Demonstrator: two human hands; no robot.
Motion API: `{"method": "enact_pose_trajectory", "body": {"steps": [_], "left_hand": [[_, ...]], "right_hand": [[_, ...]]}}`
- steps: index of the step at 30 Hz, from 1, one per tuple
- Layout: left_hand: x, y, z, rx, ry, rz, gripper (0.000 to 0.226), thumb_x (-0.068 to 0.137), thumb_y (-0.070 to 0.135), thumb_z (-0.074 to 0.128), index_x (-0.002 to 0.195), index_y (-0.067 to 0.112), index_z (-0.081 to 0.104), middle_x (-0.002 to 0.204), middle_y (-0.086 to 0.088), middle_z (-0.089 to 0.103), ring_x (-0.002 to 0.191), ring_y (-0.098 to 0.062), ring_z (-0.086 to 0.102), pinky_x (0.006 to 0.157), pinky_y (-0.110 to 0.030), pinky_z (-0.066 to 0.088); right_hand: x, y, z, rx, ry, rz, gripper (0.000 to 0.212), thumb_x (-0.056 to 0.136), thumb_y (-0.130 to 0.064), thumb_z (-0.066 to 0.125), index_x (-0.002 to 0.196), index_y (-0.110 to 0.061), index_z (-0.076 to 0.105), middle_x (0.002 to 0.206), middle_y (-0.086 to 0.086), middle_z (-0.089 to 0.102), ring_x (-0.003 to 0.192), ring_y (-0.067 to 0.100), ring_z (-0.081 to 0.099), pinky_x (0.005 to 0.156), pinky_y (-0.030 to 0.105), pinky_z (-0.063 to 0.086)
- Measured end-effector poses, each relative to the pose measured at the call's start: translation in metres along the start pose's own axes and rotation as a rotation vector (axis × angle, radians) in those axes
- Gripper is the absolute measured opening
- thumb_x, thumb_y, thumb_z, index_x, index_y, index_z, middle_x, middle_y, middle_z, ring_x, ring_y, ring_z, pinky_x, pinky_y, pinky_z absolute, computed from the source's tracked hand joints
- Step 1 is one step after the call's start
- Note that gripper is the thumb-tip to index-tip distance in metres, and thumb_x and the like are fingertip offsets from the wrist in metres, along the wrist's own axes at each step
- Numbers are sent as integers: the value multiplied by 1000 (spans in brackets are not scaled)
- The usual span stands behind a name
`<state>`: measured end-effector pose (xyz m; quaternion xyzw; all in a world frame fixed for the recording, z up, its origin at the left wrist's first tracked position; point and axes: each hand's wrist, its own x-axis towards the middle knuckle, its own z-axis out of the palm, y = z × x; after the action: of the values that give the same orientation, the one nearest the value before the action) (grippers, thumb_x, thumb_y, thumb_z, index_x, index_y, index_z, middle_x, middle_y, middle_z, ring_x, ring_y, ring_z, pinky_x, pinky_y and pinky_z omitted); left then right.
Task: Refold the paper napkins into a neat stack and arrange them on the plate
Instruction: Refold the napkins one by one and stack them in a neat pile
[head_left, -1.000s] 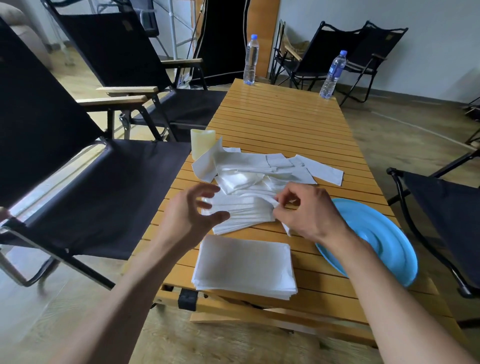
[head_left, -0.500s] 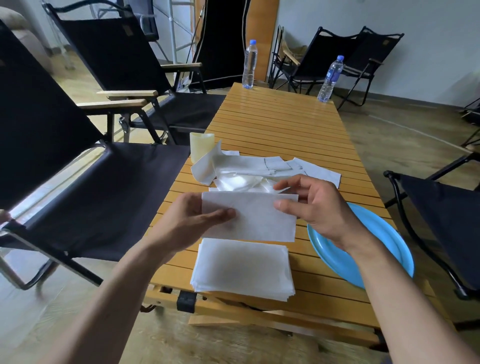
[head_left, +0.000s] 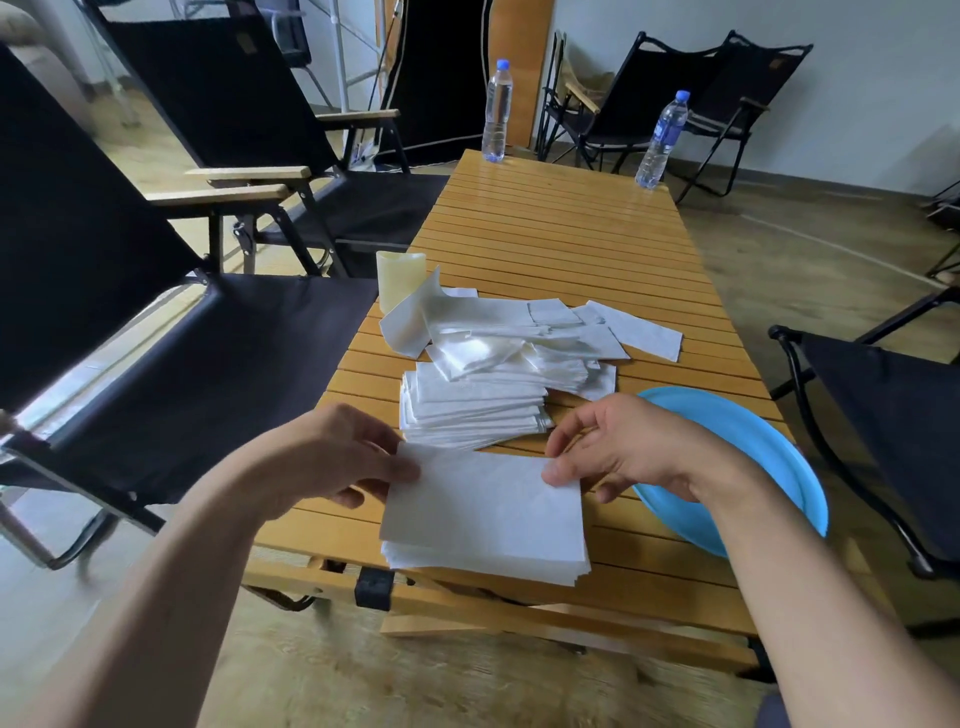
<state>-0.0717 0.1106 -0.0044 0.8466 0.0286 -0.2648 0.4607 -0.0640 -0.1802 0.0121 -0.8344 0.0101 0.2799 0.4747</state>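
Observation:
A folded white napkin (head_left: 483, 499) lies on top of the neat napkin stack (head_left: 483, 564) at the table's near edge. My left hand (head_left: 332, 457) pinches the napkin's far left corner. My right hand (head_left: 628, 447) pinches its far right corner with the thumb on top. Behind them sits a looser pile of folded napkins (head_left: 467, 410), and further back lie several messy, unfolded napkins (head_left: 498, 332). The blue plate (head_left: 753, 447) rests on the table to the right, partly hidden by my right wrist, with nothing on it.
A pale cup (head_left: 397, 278) stands at the wooden slat table's (head_left: 550, 234) left edge. Two water bottles (head_left: 496, 111) (head_left: 662, 140) stand at the far end. Black folding chairs (head_left: 182, 364) (head_left: 893, 415) flank the table on both sides.
Both hands lifted one napkin from the loose pile, held it up flat between them, then brought it down toward me onto the near stack.

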Motion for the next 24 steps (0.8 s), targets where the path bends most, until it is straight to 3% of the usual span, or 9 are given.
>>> {"method": "enact_pose_trajectory", "body": {"steps": [4,8,11,15,19,21,24], "left_hand": [[8,-3,7,77,18,-82,12,84,23,80,95,21,75,77,4,78,66,-5,73,54,-19,51],[14,-5,8,115,88,-102,18,78,30,85,90,22,75,67,3,76,53,-3,65,49,-18,49],[16,-5,8,132,107,-111,25,73,35,87,90,23,72,65,2,75,59,-8,64,49,-19,48],[17,-5,8,142,136,-105,31,71,39,87,92,24,70,70,-1,75,66,-14,64,50,-21,48],[18,-5,9,148,209,-73,32,72,44,86,91,24,69,70,0,72,56,-9,57,44,-17,43],[20,-5,11,126,293,-41,35,70,48,85,87,21,71,73,-3,72,61,-11,61,50,-22,47],[25,-3,17,82,457,63,34,75,48,82,87,19,69,75,-1,71,67,-14,65,58,-28,51]], "right_hand": [[5,2,5,-121,20,56,30,73,-8,88,97,-5,68,82,13,75,61,14,66,53,26,55],[8,5,7,-196,60,55,35,70,-12,90,95,-5,66,73,9,76,58,12,69,51,23,54],[11,7,9,-272,67,52,38,70,-17,91,95,-8,64,71,8,76,58,12,71,52,23,53],[14,9,10,-319,91,47,38,67,-21,93,90,-11,65,60,0,71,50,8,65,47,20,47],[16,9,7,-337,103,25,39,61,-26,96,83,-13,66,53,-3,66,42,8,55,42,20,41],[19,10,4,-322,179,-20,40,59,-35,96,79,-16,67,55,-4,67,45,9,57,45,24,44],[36,7,3,-256,471,-167,29,67,-41,89,75,-22,69,59,-8,68,53,6,63,51,27,49]]}}
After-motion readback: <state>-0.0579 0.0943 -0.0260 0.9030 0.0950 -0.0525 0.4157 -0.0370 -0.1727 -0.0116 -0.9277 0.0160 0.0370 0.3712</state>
